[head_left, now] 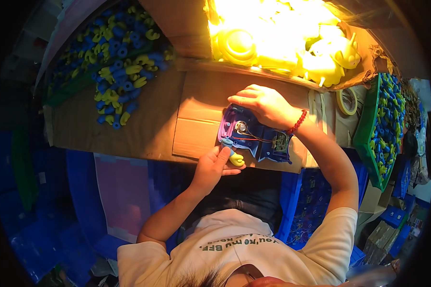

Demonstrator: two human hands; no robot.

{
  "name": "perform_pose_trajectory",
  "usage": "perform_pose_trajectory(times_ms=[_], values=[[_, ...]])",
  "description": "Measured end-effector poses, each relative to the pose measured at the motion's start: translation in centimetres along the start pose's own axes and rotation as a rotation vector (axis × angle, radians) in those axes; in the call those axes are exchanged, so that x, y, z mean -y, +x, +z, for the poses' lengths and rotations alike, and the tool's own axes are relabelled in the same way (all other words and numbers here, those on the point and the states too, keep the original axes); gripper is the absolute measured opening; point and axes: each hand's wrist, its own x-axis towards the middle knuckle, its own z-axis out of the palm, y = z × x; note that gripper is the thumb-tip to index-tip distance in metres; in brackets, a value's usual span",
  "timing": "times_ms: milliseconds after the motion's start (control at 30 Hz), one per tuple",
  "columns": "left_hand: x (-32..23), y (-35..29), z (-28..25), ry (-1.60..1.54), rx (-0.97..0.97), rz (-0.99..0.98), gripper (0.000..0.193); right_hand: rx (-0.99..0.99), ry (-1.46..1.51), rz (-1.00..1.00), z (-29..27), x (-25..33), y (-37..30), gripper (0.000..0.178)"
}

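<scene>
A dark blue plastic toy shell point(267, 136) lies on the cardboard, its inner side up. Inside it sit a round metal part like a small speaker point(241, 126), thin wires and a green circuit board point(281, 142). A pink-purple strip point(223, 128) edges its left side. My left hand point(214, 167) pinches a small blue and yellow toy arm point(235, 158) at the shell's lower left corner; its blue end meets the shell's edge. My right hand point(265, 103), with red beads at the wrist, curves over the shell's far edge and grips it; its fingertips are partly hidden.
A brightly lit cardboard box point(254, 69) of yellow toy parts stands at the back. Piled blue and yellow pieces point(119, 86) spread at far left; a green tray point(364, 138) holds more at right. A tape roll point(346, 101) lies near it. Blue crates point(292, 201) stand below the table.
</scene>
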Motion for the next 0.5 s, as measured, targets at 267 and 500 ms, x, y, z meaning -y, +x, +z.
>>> perform_pose_trajectory(times_ms=[267,500], values=[[-1.1,0.0,0.0,0.042,0.016,-0.083,0.05,0.074,-0.25,-0.034,-0.4,0.9,0.2,0.05],[-1.4,0.2,-0.2,0.065,0.015,-0.136,0.051,0.097,-0.217,0.044,0.2,1.5,0.1,0.05]])
